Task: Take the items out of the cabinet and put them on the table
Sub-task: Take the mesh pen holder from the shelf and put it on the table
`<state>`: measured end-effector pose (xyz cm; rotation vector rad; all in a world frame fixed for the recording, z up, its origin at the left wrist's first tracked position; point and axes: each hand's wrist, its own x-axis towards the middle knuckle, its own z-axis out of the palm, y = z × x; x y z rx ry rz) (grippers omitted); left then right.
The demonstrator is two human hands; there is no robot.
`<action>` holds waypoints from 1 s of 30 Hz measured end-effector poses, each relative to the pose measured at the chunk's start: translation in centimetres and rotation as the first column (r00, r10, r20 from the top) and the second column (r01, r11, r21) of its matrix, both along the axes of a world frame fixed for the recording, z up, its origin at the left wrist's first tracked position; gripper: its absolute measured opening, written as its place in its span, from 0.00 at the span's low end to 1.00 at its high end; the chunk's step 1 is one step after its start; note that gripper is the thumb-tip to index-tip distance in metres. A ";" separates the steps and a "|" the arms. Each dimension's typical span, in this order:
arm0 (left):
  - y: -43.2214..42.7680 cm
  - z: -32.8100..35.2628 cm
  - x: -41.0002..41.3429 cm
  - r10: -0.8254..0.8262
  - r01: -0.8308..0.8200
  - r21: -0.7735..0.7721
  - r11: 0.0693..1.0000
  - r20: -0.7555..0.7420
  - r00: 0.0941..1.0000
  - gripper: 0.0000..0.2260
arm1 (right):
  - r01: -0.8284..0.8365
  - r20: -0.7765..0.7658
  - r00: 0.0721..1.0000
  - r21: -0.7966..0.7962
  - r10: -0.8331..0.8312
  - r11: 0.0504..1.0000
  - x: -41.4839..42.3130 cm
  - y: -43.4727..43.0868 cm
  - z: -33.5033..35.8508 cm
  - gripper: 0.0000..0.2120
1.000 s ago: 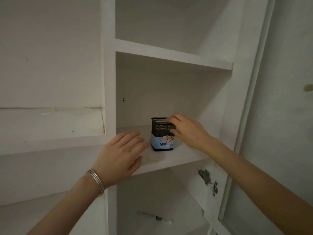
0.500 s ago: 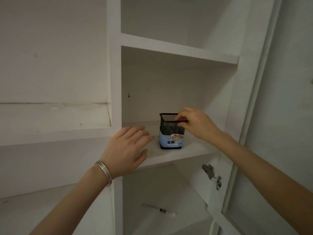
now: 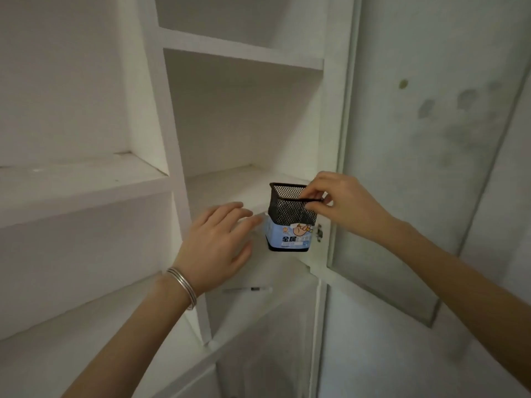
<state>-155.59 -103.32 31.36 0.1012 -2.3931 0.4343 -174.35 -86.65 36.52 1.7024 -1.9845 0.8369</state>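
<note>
A black mesh pen holder (image 3: 290, 216) with a light blue label hangs in the air just in front of the middle cabinet shelf (image 3: 230, 185). My right hand (image 3: 342, 202) pinches its right rim between thumb and fingers. My left hand (image 3: 218, 242), with thin silver bangles on the wrist, is spread flat to the left of the holder, fingertips close to it but apart. A pen (image 3: 248, 289) lies on the lower shelf (image 3: 258, 305) below the holder. The table is out of view.
The white cabinet has a bare upper shelf (image 3: 244, 56) and open side shelves (image 3: 86, 179) on the left. Its glass door (image 3: 416, 168) stands open at the right, with a metal hinge (image 3: 319, 232) just behind the holder.
The pen holder has come off the shelf and moved toward me and down, held by my right hand. My left hand stayed beside it. The view has tilted downward.
</note>
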 end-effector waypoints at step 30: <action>44.1 -22.1 2.5 -0.739 0.599 0.433 0.674 0.408 0.537 0.19 | 0.680 0.240 0.378 0.583 -0.894 0.444 20.9 55.3 -24.2 0.07</action>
